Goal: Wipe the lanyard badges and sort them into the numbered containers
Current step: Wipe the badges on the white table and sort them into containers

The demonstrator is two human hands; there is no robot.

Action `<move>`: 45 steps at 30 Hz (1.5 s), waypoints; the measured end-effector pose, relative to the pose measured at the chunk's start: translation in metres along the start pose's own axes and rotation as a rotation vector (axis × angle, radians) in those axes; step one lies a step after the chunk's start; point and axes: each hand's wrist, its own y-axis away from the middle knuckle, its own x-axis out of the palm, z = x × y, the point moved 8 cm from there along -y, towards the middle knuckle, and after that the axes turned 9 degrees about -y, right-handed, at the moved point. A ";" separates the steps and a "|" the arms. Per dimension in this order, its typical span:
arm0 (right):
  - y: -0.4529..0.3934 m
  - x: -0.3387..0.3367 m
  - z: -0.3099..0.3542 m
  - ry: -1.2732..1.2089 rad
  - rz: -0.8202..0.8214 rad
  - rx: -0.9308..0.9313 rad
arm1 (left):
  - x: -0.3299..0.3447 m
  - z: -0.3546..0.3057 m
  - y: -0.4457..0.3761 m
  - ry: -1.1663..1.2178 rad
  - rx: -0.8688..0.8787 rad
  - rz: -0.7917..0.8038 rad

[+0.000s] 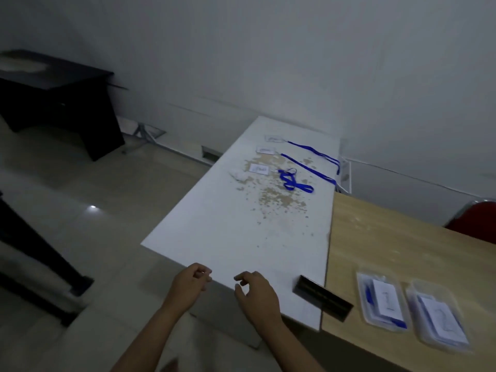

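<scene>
I am looking down along a white table [214,237] whose top is worn through to brown patches in the middle, and I am seeing both hands hanging over its near edge. My left hand [188,287] is sitting right at the near corner with its fingers loosely curled, the tips close to the thumb, and nothing is showing between them. My right hand [257,296] is hovering just beside it over the white top, fingers bent and spread with a gap to the thumb, and it is gripping nothing either. Three lanyard badges are lying well away at the far end: the nearest badge [259,169] with its blue strap [294,181] bunched up beside it, a middle badge [265,150] and a far badge [273,138], each with a blue strap running off toward the right edge. A crumpled white wipe [239,175] is resting just left of the nearest badge. On the wooden table [389,245] butting against the right side, two clear containers are lying next to each other, container 1 [382,300] and container 2 [440,319], each showing a numbered card and some blue strap inside. A dark flat block [322,298] is lying across the seam between the two tables, near container 1. The picture is dim and somewhat blurred.
</scene>
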 end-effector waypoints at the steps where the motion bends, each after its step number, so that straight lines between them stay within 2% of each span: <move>1: -0.011 0.012 0.011 0.001 0.011 -0.012 | -0.016 0.006 -0.008 0.008 -0.009 -0.011; 6: -0.075 0.085 0.071 -0.003 0.059 -0.042 | -0.101 0.039 -0.064 0.025 -0.058 -0.020; 12: -0.152 0.170 0.130 -0.056 0.083 0.025 | -0.201 0.072 -0.138 0.004 -0.089 -0.005; 19: -0.214 0.205 0.166 -0.118 0.022 0.118 | -0.262 0.081 -0.204 -0.058 -0.100 0.086; 26: -0.273 0.207 0.150 -0.078 -0.042 0.248 | -0.277 0.058 -0.295 -0.129 -0.063 0.225; 36: -0.377 0.210 0.134 -0.220 -0.245 0.466 | -0.270 -0.010 -0.438 -0.241 0.059 0.455; 41: -0.413 0.199 0.127 -0.196 -0.288 0.542 | -0.249 -0.026 -0.485 -0.229 0.022 0.555; 45: -0.429 0.175 0.103 -0.225 -0.388 0.613 | -0.210 -0.038 -0.516 -0.284 0.007 0.685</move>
